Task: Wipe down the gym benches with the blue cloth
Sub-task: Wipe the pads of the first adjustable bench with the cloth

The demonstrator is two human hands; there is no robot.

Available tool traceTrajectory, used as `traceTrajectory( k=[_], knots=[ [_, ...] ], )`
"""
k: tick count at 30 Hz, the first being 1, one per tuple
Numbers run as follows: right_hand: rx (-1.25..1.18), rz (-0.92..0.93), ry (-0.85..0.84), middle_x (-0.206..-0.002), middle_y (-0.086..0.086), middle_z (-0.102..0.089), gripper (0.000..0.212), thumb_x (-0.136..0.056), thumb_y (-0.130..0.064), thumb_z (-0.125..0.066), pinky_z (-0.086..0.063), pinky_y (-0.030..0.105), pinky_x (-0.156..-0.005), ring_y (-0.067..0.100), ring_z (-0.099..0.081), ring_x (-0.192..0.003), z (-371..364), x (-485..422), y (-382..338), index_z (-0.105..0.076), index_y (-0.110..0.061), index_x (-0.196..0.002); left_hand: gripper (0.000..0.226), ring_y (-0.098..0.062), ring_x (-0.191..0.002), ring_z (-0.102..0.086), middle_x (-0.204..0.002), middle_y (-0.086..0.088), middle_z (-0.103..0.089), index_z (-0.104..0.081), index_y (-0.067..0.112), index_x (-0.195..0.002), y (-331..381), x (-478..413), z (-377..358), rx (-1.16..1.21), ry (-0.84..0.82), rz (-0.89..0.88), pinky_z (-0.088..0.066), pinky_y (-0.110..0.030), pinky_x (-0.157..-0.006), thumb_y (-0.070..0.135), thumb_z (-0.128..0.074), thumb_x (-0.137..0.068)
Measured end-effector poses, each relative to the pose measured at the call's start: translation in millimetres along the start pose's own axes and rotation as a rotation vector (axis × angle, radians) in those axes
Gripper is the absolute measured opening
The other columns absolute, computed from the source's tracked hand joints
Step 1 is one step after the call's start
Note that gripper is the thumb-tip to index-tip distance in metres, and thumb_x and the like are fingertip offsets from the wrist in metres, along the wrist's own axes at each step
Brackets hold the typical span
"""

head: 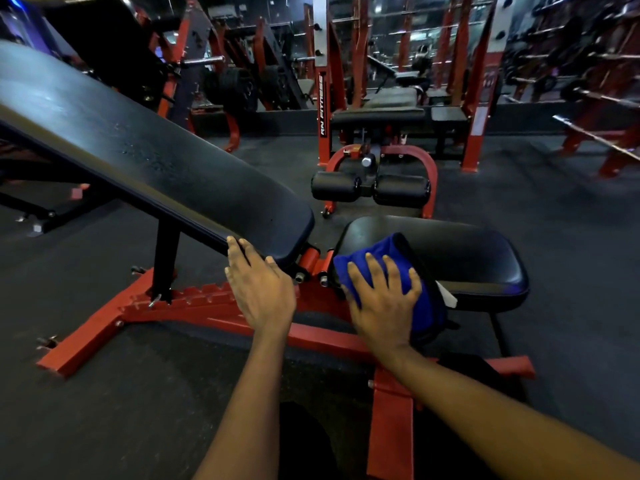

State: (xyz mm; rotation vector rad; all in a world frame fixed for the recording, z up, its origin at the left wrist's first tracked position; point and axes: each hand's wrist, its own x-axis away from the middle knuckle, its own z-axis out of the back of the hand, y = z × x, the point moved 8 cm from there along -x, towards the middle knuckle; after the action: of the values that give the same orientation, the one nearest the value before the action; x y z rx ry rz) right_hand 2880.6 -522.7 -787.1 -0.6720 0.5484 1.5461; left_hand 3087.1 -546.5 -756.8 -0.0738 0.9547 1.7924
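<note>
A red-framed adjustable gym bench stands in front of me. Its long black backrest pad (145, 157) slopes up to the left, and its black seat pad (460, 258) lies to the right. The blue cloth (372, 251) lies bunched on the seat pad's near left corner. My right hand (382, 299) presses flat on the cloth with fingers spread. My left hand (258, 287) rests on the lower near edge of the backrest pad, fingers straight.
The bench's red base frame (214, 313) runs across the dark rubber floor below my hands. Another bench with black leg rollers (370, 187) and red uprights stands just beyond. Racks and weight machines line the back and right.
</note>
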Motion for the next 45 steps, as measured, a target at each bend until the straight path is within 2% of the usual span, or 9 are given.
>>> traceTrajectory(
  k=[5,14,18,22,26,33,37,40,45],
  knots=[
    [0.014,0.034,0.065,-0.136,0.006,-0.057,0.043,-0.084,-0.037,-0.06,-0.029,0.054,-0.105,0.031,-0.051,-0.127,17.7,12.4,56.5,-0.061,-0.025,-0.125,0.056,-0.031,-0.146,-0.025,-0.162,-0.014,-0.015,-0.027,0.001,-0.151,-4.0,2.3,-2.3,0.003,0.019,-0.047,-0.018,-0.045,-0.121,0.02,-0.042,-0.101],
    [-0.16,-0.563,0.194,-0.102,0.008,-0.066,0.027,-0.098,-0.037,-0.049,-0.032,0.047,-0.087,0.03,-0.054,-0.1,46.2,-15.7,82.6,-0.061,-0.015,-0.107,0.055,-0.027,-0.148,-0.019,-0.163,-0.009,-0.014,-0.028,0.004,-0.152,-12.3,-3.3,7.2,0.101,-0.025,-0.087,-0.018,-0.043,-0.122,0.021,-0.042,-0.101],
    [-0.457,-0.432,0.122,-0.094,-0.001,-0.062,0.024,-0.1,-0.042,-0.042,-0.035,0.044,-0.083,0.024,-0.057,-0.093,42.6,-71.5,21.8,-0.055,-0.022,-0.103,0.049,-0.021,-0.146,-0.025,-0.161,-0.002,-0.019,-0.036,0.007,-0.15,-17.1,-12.1,21.4,0.21,-0.059,-0.111,-0.028,-0.04,-0.118,0.019,-0.041,-0.102],
    [-0.728,-0.326,0.114,-0.096,-0.006,-0.063,0.029,-0.099,-0.048,-0.038,-0.034,0.038,-0.085,0.02,-0.059,-0.094,27.8,-109.0,-28.2,-0.056,-0.026,-0.104,0.035,-0.014,-0.123,-0.049,-0.136,-0.003,-0.052,-0.053,0.008,-0.135,-29.1,-30.5,48.8,0.412,0.039,-0.139,-0.037,-0.025,-0.101,0.009,-0.042,-0.102],
    [-0.879,-0.285,0.105,-0.091,-0.01,-0.061,0.028,-0.098,-0.053,-0.036,-0.045,0.051,-0.09,0.016,-0.06,-0.09,13.0,-125.7,-58.0,-0.053,-0.032,-0.102,0.028,-0.021,-0.109,-0.055,-0.116,-0.005,-0.058,-0.06,0.009,-0.119,-43.3,-52.1,76.2,0.423,0.203,-0.125,-0.045,-0.037,-0.093,0.006,-0.042,-0.098],
    [-0.925,-0.135,0.042,-0.119,-0.009,-0.06,0.032,-0.099,-0.047,-0.04,-0.041,0.044,-0.096,0.014,-0.055,-0.112,-8.6,-149.0,-113.0,-0.052,-0.034,-0.126,0.041,-0.03,-0.136,-0.036,-0.146,-0.017,-0.04,-0.045,0.002,-0.139,-44.5,-100.3,93.6,0.234,0.308,0.005,-0.029,-0.038,-0.111,0.011,-0.045,-0.099],
    [-0.83,0.019,-0.207,-0.157,-0.005,-0.031,0.048,-0.101,-0.053,-0.033,-0.024,0.049,-0.115,0.016,-0.025,-0.145,-40.6,-131.1,-159.0,-0.032,-0.042,-0.148,0.054,-0.031,-0.147,-0.017,-0.16,-0.017,-0.018,-0.025,0.003,-0.152,-49.5,-123.7,75.1,0.192,0.284,0.112,-0.019,-0.043,-0.117,0.02,-0.04,-0.103],
    [-0.701,-0.002,-0.364,-0.165,-0.006,-0.006,0.054,-0.1,-0.059,-0.024,-0.005,0.055,-0.118,0.021,-0.003,-0.151,-64.1,-134.0,-163.9,-0.016,-0.046,-0.152,0.053,-0.035,-0.142,-0.024,-0.157,-0.02,-0.025,-0.027,0.0,-0.151,-48.6,-134.7,65.8,0.164,0.357,0.108,-0.023,-0.045,-0.114,0.021,-0.039,-0.103],
    [-0.717,-0.079,-0.512,-0.165,-0.006,0.007,0.055,-0.099,-0.06,-0.024,0.0,0.066,-0.114,0.023,0.01,-0.151,-91.4,-161.4,-157.1,-0.01,-0.049,-0.152,0.05,-0.037,-0.124,-0.038,-0.136,-0.023,-0.043,-0.034,-0.003,-0.146,-52.4,-145.9,73.5,0.169,0.561,0.151,-0.03,-0.042,-0.103,0.019,-0.04,-0.102]
  ],
)
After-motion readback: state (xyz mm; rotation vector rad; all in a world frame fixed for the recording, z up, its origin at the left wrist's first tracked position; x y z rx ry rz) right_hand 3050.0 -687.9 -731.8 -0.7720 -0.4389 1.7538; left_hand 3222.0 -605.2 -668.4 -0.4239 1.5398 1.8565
